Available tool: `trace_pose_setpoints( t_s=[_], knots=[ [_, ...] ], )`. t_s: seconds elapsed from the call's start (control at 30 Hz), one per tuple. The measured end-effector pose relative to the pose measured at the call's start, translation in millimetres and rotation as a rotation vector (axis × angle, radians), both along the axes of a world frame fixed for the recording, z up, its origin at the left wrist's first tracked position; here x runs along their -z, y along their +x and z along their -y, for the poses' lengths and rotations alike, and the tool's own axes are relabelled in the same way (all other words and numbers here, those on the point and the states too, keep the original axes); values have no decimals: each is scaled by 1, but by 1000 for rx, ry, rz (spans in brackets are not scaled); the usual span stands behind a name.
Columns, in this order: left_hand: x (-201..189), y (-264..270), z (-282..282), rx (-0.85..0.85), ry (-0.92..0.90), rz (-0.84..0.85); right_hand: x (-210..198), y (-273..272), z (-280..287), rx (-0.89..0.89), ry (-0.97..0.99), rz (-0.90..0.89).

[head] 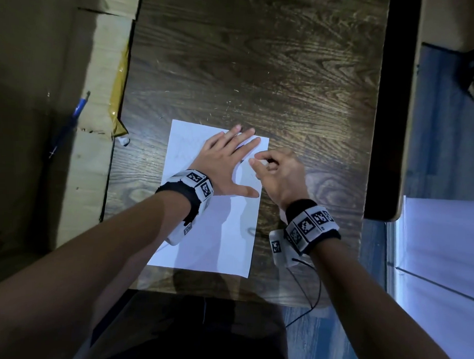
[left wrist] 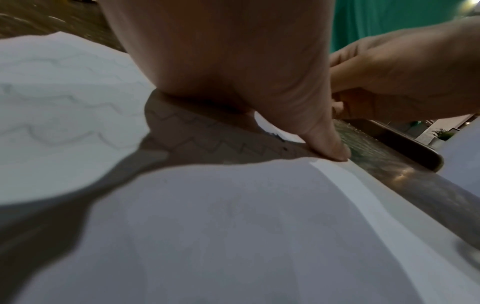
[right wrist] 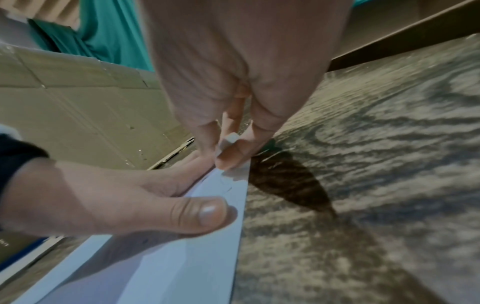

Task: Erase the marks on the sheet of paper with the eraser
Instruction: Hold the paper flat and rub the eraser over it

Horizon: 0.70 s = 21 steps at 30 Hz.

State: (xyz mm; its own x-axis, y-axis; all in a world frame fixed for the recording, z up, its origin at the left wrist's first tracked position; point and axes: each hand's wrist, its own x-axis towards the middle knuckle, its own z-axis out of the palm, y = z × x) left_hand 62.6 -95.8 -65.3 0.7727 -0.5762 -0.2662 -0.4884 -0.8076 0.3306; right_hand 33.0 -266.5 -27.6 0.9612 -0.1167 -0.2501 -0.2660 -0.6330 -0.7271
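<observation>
A white sheet of paper (head: 218,232) lies on the dark wooden table (head: 261,72). My left hand (head: 225,162) lies flat on its upper half, fingers spread, thumb (right wrist: 197,214) pressing near the right edge. Faint zigzag pencil marks (left wrist: 213,142) run under and beside the palm. My right hand (head: 274,170) pinches a small white eraser (right wrist: 230,138) between thumb and fingers, its tip down on the sheet (right wrist: 228,185) by the right edge, close to the left hand's fingertips. In the left wrist view, the sheet (left wrist: 233,226) fills the foreground and the right hand (left wrist: 405,78) shows behind the thumb.
Cardboard (head: 92,147) with yellow tape lies along the table's left side, a blue pen (head: 74,114) on it. A small white scrap (head: 124,141) sits at the table's left edge. A dark rail (head: 388,117) borders the right side. A thin black cable (head: 310,289) hangs from my right wrist.
</observation>
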Motion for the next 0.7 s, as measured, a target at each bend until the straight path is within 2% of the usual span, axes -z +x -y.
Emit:
trace_pose_setpoints(
  t_s=[0.07, 0.23, 0.4, 0.53, 0.63, 0.7],
  knots=[
    [0, 0, 1, 5, 19, -4, 2, 0, 2, -3, 17, -20],
    [-1, 1, 0, -7, 12, -11, 7, -3, 12, -84, -178, 221],
    [-1, 0, 0, -8, 9, -7, 12, 7, 6, -164, -249, 244],
    [-1, -1, 0, -17, -2, 0, 11, -4, -3, -202, -416, 248],
    [0, -1, 1, -20, -18, 15, 5, -13, -6, -271, -403, 209],
    [-1, 0, 0, -15, -5, -14, 7, 3, -4, -250, -371, 234]
  ],
)
